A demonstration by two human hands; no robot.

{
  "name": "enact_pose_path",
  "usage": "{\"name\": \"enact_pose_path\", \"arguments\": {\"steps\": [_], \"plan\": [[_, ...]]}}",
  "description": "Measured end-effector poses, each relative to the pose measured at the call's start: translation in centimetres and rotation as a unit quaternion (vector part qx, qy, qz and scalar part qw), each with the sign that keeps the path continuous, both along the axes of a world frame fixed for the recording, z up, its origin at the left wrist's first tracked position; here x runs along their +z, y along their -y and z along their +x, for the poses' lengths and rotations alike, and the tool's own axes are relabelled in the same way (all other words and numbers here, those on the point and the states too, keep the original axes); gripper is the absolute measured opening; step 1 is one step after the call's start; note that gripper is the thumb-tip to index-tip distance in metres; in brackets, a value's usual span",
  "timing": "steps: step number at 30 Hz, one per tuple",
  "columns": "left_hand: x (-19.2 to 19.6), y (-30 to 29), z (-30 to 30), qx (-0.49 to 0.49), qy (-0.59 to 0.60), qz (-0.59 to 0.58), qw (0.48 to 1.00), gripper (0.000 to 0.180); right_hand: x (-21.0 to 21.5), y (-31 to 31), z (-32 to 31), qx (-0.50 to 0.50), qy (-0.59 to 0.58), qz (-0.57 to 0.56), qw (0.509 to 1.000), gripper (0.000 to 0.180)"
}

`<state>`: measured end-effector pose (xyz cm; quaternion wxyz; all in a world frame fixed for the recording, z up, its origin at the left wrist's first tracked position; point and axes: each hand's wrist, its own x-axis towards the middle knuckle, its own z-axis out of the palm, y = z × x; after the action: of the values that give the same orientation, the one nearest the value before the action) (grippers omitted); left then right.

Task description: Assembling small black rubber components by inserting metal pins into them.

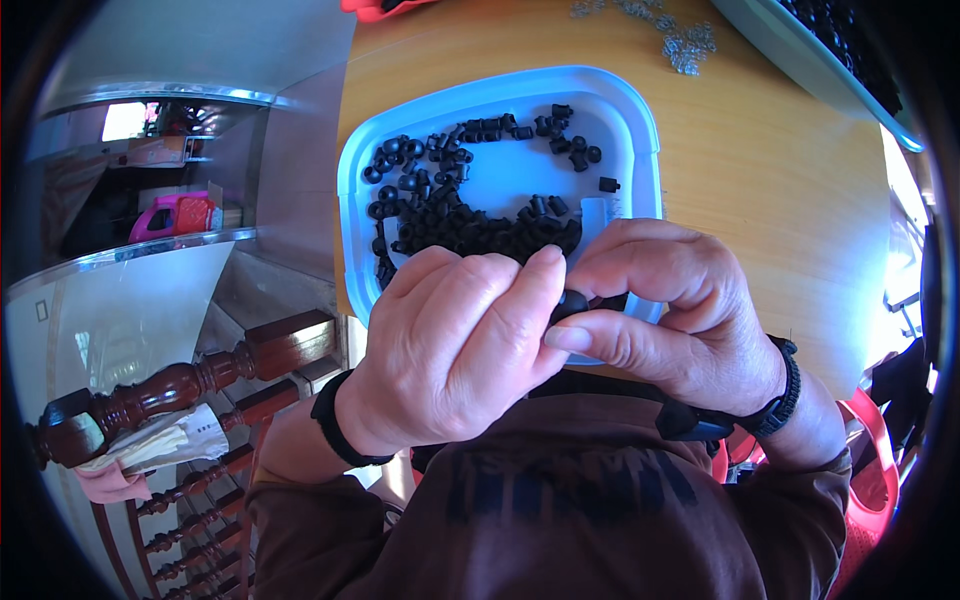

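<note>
Two hands meet over the near side of a pale plastic tub [652, 135] on a wooden table [770, 215].
The table's left edge runs close beside the tub; bare wood lies open to its right. Black cylindrical pieces [450, 222] heap nearside in the tub, more scattered beyond; a larger basin [790, 50] holds dark items. The right hand [715, 310] pinches a black piece [571, 303] between thumb and forefinger; the left hand [450, 350] is curled against it, its grip hidden.

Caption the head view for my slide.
Right hand pinching a black part, left hand close against it, above a pale tray of black pieces on a table.
</note>
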<state>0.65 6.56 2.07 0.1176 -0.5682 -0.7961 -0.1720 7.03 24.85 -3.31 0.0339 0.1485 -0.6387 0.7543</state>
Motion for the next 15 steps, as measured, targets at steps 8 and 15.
{"name": "enact_pose_path", "arguments": {"steps": [8,15], "plan": [[-0.21,0.27,-0.40,-0.027,-0.009,0.022,0.999,0.043,0.26,0.24,-0.08,-0.003,0.004,-0.006,1.000,0.025],[-0.27,-0.18,-0.49,-0.022,-0.034,0.028,0.999,0.041,0.33,0.17,-0.26,-0.007,-0.012,-0.026,1.000,0.027]]}}
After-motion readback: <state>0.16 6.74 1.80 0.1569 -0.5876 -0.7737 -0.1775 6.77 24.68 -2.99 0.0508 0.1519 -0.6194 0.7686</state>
